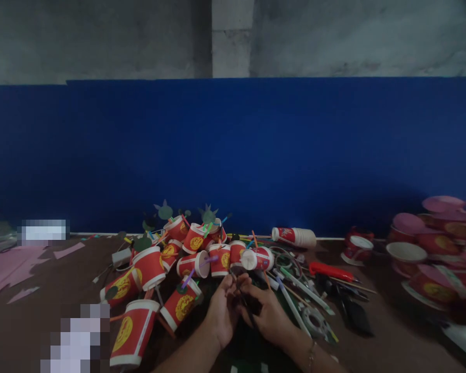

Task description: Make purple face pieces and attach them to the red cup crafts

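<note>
My left hand (pixel 223 310) and my right hand (pixel 264 311) meet at the middle of the table. The fingers of both are closed, their tips nearly touching around a small dark piece (pixel 238 270) whose kind I cannot make out. Something thin and dark also runs down between the palms, too dim to name. Just beyond the fingertips lie red and white paper cups, among them a cup on its side (pixel 257 258) and an upright cup (pixel 220 260). Left of my left hand, a tilted cup (pixel 181 305) carries a yellow print and a purple straw.
Nearer on the left stands another red cup (pixel 135 331). To the right lie a red-handled tool (pixel 331 271), a tape roll (pixel 316 322), white sticks and a cup stack (pixel 294 237). Cups with pink discs (pixel 435 285) crowd the far right. Pink paper (pixel 13 267) lies left; a blue panel (pixel 233 155) stands behind.
</note>
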`<action>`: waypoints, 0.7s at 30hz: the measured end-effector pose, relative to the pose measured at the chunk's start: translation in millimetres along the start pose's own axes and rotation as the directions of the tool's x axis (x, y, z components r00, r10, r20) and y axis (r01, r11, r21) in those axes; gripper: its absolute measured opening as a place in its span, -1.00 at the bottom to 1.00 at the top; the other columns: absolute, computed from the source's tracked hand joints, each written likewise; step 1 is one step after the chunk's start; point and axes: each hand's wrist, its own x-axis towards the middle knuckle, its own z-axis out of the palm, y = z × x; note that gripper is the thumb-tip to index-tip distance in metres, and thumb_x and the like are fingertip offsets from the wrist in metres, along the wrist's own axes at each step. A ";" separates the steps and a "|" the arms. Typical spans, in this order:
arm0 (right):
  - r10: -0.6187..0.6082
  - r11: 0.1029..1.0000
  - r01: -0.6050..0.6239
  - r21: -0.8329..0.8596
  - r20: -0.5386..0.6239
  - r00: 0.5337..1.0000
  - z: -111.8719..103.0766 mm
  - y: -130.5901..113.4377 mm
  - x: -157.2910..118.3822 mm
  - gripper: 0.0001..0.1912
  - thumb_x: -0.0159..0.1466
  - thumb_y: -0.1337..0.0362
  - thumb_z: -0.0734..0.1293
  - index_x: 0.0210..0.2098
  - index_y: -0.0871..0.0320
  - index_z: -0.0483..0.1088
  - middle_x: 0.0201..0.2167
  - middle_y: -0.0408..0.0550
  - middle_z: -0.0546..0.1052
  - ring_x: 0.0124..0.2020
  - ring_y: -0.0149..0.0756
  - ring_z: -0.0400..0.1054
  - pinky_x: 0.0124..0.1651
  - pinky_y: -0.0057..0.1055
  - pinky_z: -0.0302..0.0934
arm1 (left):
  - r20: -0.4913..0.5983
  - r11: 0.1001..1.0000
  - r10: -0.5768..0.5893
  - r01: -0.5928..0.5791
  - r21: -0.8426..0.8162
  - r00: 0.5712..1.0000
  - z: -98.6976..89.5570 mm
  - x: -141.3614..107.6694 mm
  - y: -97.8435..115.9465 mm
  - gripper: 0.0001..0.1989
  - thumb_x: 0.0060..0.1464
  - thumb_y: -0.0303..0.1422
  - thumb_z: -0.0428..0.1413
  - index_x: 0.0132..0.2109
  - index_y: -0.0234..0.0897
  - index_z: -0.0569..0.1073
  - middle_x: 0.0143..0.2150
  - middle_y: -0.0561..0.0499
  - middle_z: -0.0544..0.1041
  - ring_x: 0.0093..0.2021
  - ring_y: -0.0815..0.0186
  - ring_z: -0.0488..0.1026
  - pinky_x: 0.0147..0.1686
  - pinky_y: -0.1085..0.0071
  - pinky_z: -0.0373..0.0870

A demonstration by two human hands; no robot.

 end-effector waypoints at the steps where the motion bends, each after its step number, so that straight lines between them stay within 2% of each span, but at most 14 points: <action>1: -0.001 0.999 0.001 -0.038 0.013 1.000 0.7 0.7 -1.0 -0.83 0.09 0.27 0.30 -0.32 0.18 0.43 -0.51 -0.14 0.46 -0.52 -0.38 0.28 -0.44 -0.50 0.19 | 0.022 1.000 -0.006 0.006 0.007 1.000 -0.7 0.4 -0.2 -0.75 0.11 -0.33 0.01 -0.20 -0.41 0.48 -0.27 -0.11 0.59 -0.30 0.26 0.53 -0.29 0.42 0.40; 6: -0.004 0.990 0.010 -0.144 0.045 0.999 0.5 1.7 -2.3 -0.85 0.09 0.34 0.26 -0.34 0.18 0.41 -0.58 -0.20 0.41 -0.60 -0.46 0.18 -0.53 -0.55 0.08 | 0.079 1.000 -0.011 0.012 -0.017 0.997 -3.8 2.8 -1.5 -0.75 0.11 -0.36 -0.02 -0.15 -0.41 0.48 -0.17 -0.14 0.58 -0.14 0.21 0.50 -0.14 0.38 0.36; 9: -0.004 0.988 0.007 -0.154 0.022 1.000 1.3 1.7 -1.0 -0.89 0.07 0.36 0.26 -0.40 0.19 0.40 -0.63 -0.23 0.36 -0.63 -0.48 0.13 -0.56 -0.56 0.05 | 0.128 0.999 -0.013 0.017 -0.030 0.992 -3.7 3.1 -1.4 -0.75 0.12 -0.35 -0.02 -0.17 -0.39 0.48 -0.15 -0.13 0.57 -0.11 0.21 0.48 -0.08 0.36 0.32; 12: 0.024 0.999 -0.025 -0.038 -0.041 0.999 2.9 0.6 1.9 -0.93 0.06 0.32 0.27 -0.48 0.20 0.37 -0.64 -0.21 0.35 -0.63 -0.47 0.16 -0.56 -0.55 0.08 | 0.130 1.000 0.001 0.001 -0.011 0.992 -2.2 3.2 -2.0 -0.75 0.12 -0.32 -0.01 -0.20 -0.40 0.48 -0.19 -0.15 0.57 -0.14 0.21 0.49 -0.08 0.36 0.32; 15: 0.152 0.976 -0.130 0.175 -0.120 0.981 1.2 -1.6 5.8 -0.82 0.06 0.18 0.29 -0.50 0.18 0.32 -0.70 -0.23 0.31 -0.71 -0.47 0.15 -0.64 -0.54 0.07 | 0.071 0.988 0.155 -0.156 0.009 0.985 -0.3 2.7 -4.2 -0.85 0.05 -0.38 0.07 -0.30 -0.38 0.48 -0.27 -0.12 0.57 -0.20 0.25 0.50 -0.12 0.41 0.33; 18: 0.250 0.931 -0.183 0.317 -0.187 0.950 -5.0 -3.2 8.9 -0.72 0.05 0.06 0.31 -0.48 0.17 0.30 -0.79 -0.28 0.27 -0.78 -0.47 0.13 -0.69 -0.53 0.04 | 0.100 0.948 0.292 -0.302 0.102 0.951 0.4 0.7 -5.8 -0.92 -0.03 -0.40 0.14 -0.39 -0.36 0.45 -0.35 -0.06 0.55 -0.30 0.31 0.48 -0.25 0.46 0.36; 21: 0.272 0.914 -0.170 0.368 -0.245 0.930 -10.8 -3.2 10.8 -0.67 0.03 0.03 0.34 -0.48 0.19 0.31 -0.81 -0.27 0.28 -0.78 -0.46 0.15 -0.67 -0.52 0.03 | 0.187 0.922 0.294 -0.330 0.203 0.937 0.6 -2.8 -5.1 -0.90 -0.07 -0.39 0.12 -0.45 -0.32 0.36 -0.51 0.06 0.47 -0.54 0.46 0.37 -0.56 0.57 0.22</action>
